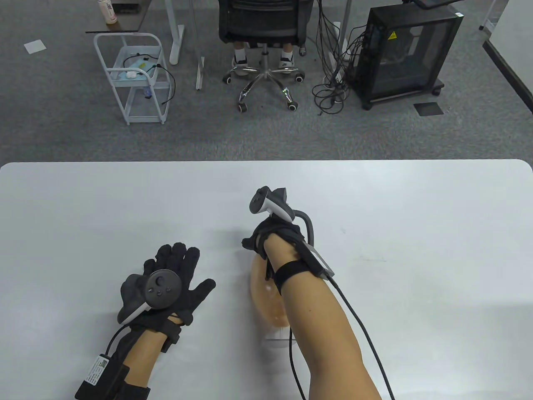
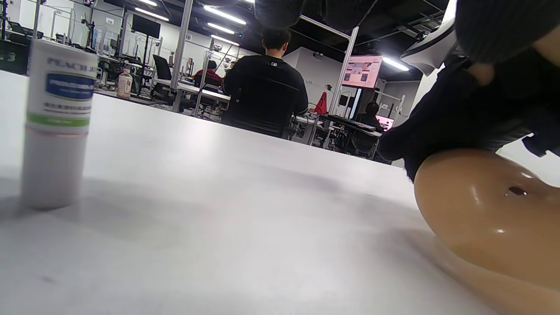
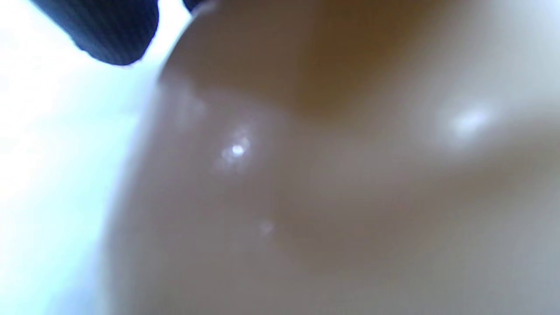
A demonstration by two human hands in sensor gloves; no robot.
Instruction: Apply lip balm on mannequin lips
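A tan mannequin head point(image 1: 266, 300) lies on the white table point(image 1: 416, 233), mostly hidden under my right forearm. It fills the right wrist view point(image 3: 306, 175), blurred, and the lips do not show. My right hand point(image 1: 270, 239) curls over its far end and holds it, as the left wrist view point(image 2: 459, 118) also shows. A white lip balm tube point(image 2: 57, 122) with a blue and green label stands upright on the table; in the table view it is hidden. My left hand point(image 1: 175, 271) is spread flat, palm down, left of the head, holding nothing.
A clear stand point(image 1: 277, 337) sits at the head's near end. Cables run from both wrists to the bottom edge. Beyond the table's far edge are an office chair point(image 1: 264, 41), a white cart point(image 1: 137, 79) and a black cabinet point(image 1: 408, 54).
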